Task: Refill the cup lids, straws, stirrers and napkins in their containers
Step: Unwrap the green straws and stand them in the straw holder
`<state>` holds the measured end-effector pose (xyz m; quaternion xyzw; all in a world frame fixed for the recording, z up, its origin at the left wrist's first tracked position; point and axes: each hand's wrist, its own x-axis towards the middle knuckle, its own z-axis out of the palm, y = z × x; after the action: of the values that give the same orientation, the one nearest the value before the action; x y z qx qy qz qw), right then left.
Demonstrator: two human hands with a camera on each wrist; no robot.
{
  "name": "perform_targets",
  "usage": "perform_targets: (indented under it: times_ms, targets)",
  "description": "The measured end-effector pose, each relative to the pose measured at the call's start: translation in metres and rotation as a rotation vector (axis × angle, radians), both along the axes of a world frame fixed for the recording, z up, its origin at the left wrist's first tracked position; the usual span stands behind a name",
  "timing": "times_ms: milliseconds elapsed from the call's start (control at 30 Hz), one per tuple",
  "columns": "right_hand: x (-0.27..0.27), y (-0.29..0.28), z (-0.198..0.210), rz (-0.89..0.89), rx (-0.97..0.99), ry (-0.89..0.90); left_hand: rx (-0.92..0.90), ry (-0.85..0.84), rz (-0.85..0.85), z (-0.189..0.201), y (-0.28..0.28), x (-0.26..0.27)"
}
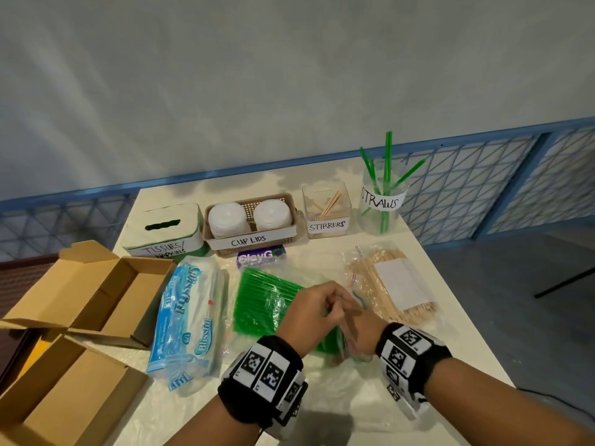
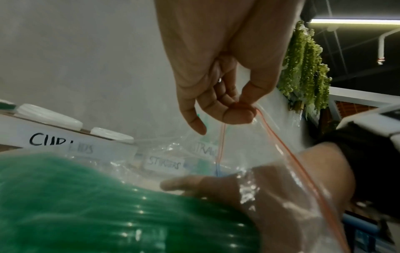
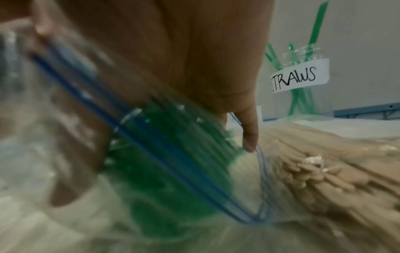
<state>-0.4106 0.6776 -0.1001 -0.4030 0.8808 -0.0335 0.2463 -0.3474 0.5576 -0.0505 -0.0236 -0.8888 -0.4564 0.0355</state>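
Note:
A clear zip bag of green straws [image 1: 267, 300] lies on the table in front of me, and both hands work at its near right end. My left hand [image 1: 309, 310] pinches the red zip strip [image 2: 266, 126] between thumb and fingers [image 2: 238, 114]. On the opposite lip, my right hand [image 1: 354, 320] holds the side with the blue zip strip [image 3: 173, 164], one fingertip [image 3: 249, 137] against it. The mouth of the bag is pulled apart between them. The labelled straws jar [image 1: 381, 204] stands at the back right with a few green straws in it.
Along the back stand a tissue box [image 1: 164, 226], a cup-lids basket [image 1: 225, 243] and a stirrers box [image 1: 326, 210]. A napkin pack [image 1: 186, 317] lies to the left, a bag of wooden stirrers [image 1: 392, 284] to the right. Two open cardboard boxes [image 1: 96, 291] sit at far left.

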Motion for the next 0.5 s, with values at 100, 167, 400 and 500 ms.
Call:
perform_targets:
  times_ms: [100,167,400,500]
  targets:
    - [-0.006,-0.005,-0.007,-0.053,-0.045,-0.021,0.072,-0.022,0.059,-0.003,-0.003,-0.001]
    - [-0.016,-0.005,-0.004,-0.042,-0.058,0.006,0.106,-0.015,0.093,-0.002,-0.007,-0.002]
    - [-0.052,0.005,0.033,-0.041,-0.009,0.192,0.14,0.018,0.218,0.01,-0.017,-0.024]
    - [-0.06,0.008,0.039,-0.055,0.015,0.197,-0.187,-0.025,0.202,0.015,-0.018,-0.034]
